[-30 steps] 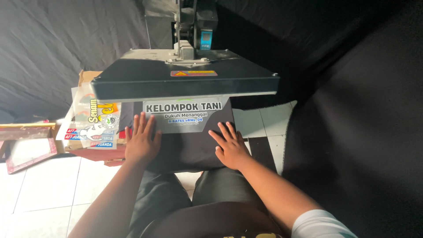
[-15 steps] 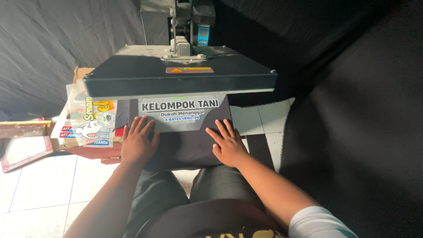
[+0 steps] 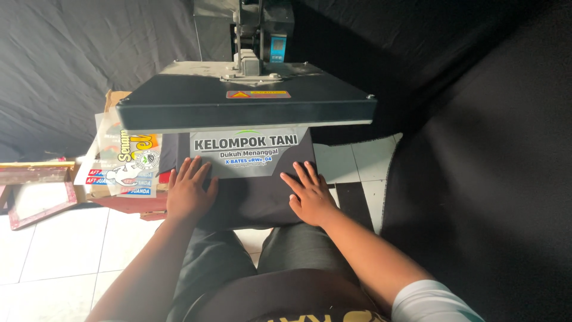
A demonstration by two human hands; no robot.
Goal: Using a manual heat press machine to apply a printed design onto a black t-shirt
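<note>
Black cloth (image 3: 89, 65) drapes the back and right; white floor tiles (image 3: 65, 244) gleam in soft light.

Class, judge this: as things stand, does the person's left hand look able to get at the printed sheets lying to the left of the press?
Probably yes. The left hand lies flat on the dark garment, and the printed sheets lie just beside it in the open, nothing between them.

Dim, sharp view; daylight brightens the left floor tiles (image 3: 59, 238).
</note>
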